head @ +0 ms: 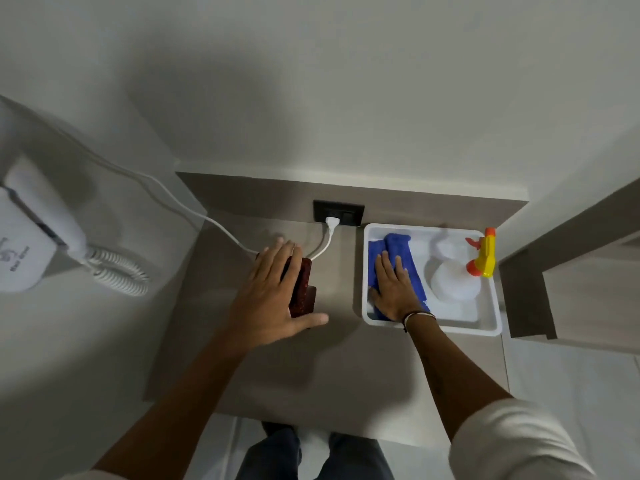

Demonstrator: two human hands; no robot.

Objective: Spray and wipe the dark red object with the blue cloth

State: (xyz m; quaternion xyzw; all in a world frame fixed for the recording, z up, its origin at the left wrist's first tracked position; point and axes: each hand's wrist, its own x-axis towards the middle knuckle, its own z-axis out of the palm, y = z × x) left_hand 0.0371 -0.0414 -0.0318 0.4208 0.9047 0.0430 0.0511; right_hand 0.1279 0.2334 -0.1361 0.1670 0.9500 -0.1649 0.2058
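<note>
Dryer (31,244) label blurry, maybe "Hair Dryer". Left hand (273,296) flat, fingers spread, on dark red object (301,289); right hand (394,289) flat, unclenched, on blue cloth (398,251).

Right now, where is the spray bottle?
In the head view, the spray bottle lies in the white tray at right, just right of the blue cloth under the right hand.

Left hand (277,292) covers most of dark red object (302,289); its shape unclear. Right hand (394,292) hides middle of blue cloth (398,251). Wall dryer (27,244) cut off by left edge, label print too blurred to read. Spray bottle (457,278) body washed out against white tray (491,306).
</note>
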